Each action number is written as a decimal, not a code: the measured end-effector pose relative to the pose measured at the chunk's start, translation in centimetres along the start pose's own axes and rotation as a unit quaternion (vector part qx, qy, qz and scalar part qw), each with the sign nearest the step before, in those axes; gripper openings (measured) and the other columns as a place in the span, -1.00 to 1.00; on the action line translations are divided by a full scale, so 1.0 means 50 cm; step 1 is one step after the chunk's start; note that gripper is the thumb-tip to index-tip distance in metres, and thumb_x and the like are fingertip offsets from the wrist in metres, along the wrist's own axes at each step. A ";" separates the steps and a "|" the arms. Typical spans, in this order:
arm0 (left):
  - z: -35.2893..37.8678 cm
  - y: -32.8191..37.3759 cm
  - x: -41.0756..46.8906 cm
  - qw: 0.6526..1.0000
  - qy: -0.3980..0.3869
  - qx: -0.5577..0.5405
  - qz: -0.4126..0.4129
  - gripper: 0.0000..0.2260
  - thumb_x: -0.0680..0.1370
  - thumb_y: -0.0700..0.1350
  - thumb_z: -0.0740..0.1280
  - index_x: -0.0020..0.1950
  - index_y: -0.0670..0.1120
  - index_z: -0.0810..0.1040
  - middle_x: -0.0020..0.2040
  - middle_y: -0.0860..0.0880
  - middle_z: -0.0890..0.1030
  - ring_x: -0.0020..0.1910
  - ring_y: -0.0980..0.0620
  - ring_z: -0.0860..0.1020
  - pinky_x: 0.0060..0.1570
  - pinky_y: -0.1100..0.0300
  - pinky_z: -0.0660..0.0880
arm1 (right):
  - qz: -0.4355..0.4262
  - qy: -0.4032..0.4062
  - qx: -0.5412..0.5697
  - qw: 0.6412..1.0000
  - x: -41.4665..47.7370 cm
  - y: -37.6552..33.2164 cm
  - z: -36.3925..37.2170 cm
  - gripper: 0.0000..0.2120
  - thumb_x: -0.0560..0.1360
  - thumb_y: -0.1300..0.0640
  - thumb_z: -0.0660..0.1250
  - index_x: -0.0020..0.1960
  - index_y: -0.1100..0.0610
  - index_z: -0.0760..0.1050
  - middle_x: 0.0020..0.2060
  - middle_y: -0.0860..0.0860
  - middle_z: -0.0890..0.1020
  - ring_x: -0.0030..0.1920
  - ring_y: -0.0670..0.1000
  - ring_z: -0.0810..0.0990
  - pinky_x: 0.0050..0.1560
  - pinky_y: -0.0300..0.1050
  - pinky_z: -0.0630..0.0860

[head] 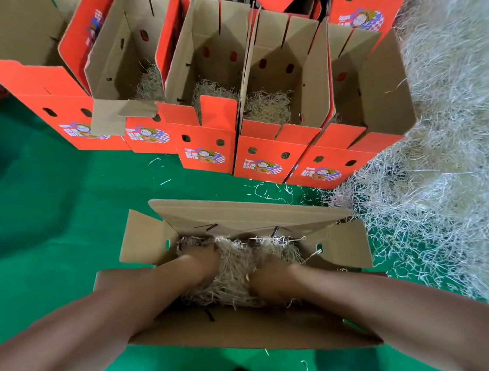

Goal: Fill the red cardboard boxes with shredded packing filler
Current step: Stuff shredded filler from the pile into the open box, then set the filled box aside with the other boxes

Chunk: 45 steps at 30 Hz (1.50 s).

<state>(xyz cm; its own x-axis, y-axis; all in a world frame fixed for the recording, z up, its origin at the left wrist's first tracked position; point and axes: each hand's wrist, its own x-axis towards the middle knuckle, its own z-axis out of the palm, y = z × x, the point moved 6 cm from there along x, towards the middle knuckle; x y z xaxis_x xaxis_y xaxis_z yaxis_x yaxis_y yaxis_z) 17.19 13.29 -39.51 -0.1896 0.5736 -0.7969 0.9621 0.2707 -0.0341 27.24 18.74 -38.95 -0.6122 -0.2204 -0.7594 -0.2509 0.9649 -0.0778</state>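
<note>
An open cardboard box point(240, 212) stands right in front of me on the green cover, its brown inside flaps spread out. A wad of pale shredded filler point(235, 267) lies in its bottom. Both my arms reach down into it. My left hand point(203, 260) is sunk into the left side of the wad and my right hand point(270, 279) into the right side. The fingers of both hands are buried in the shreds, so their pose is hidden.
Several open red boxes point(205, 153) with a cartoon print stand in a row beyond, most with some filler point(265, 106) inside. A big heap of loose filler point(446, 154) fills the right side. Stray shreds lie on the green cover point(56, 210).
</note>
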 end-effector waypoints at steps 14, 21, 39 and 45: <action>0.025 0.042 -0.043 0.979 -0.089 0.087 0.160 -0.79 0.54 -0.24 0.24 0.12 -0.27 0.54 0.05 -0.20 0.56 -0.01 -0.16 0.54 -0.10 0.08 0.47 | 0.211 0.048 0.304 0.928 -0.058 0.121 -0.011 -0.69 0.55 0.25 0.15 0.28 0.21 0.43 0.05 0.14 0.57 0.00 0.12 0.57 -0.01 -0.07 0.51; -0.011 0.063 -0.040 0.980 0.066 -0.023 0.187 -0.67 0.52 -0.24 0.24 0.26 -0.02 0.49 0.28 -0.04 0.43 0.18 -0.08 0.47 0.08 0.12 0.46 | 0.110 -0.202 0.198 0.953 -0.066 0.031 0.063 -0.68 0.58 0.26 0.13 0.29 0.32 0.38 0.16 0.21 0.52 0.09 0.14 0.54 0.04 -0.09 0.48; 0.006 -0.002 -0.103 0.994 -0.025 -0.083 0.063 -0.77 0.59 -0.09 0.21 0.14 -0.16 0.55 -0.04 -0.13 0.56 -0.17 -0.03 0.47 -0.18 0.17 0.39 | 0.121 0.030 0.224 0.966 -0.078 0.058 0.009 -0.73 0.53 0.35 0.06 0.13 0.33 0.45 -0.15 0.11 0.47 -0.14 0.04 0.48 0.01 -0.06 0.52; -0.083 -0.041 -0.136 0.963 0.142 -0.213 0.080 -0.76 0.56 -0.04 0.28 0.19 -0.05 0.56 0.19 -0.01 0.56 0.16 0.01 0.50 0.13 0.25 0.37 | 0.122 -0.136 0.106 0.978 -0.096 0.067 0.034 -0.66 0.57 0.34 0.05 0.31 0.37 0.33 0.19 0.25 0.45 0.07 0.12 0.42 0.21 0.02 0.38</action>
<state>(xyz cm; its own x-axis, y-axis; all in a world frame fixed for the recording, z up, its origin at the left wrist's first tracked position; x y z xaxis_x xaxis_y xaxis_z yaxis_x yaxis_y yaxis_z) 15.68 12.06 -31.53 -0.1497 0.8063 -0.5723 0.8267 0.4195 0.3748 30.60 23.29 -36.68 -0.4056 0.0380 -0.9133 0.0556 0.9983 0.0168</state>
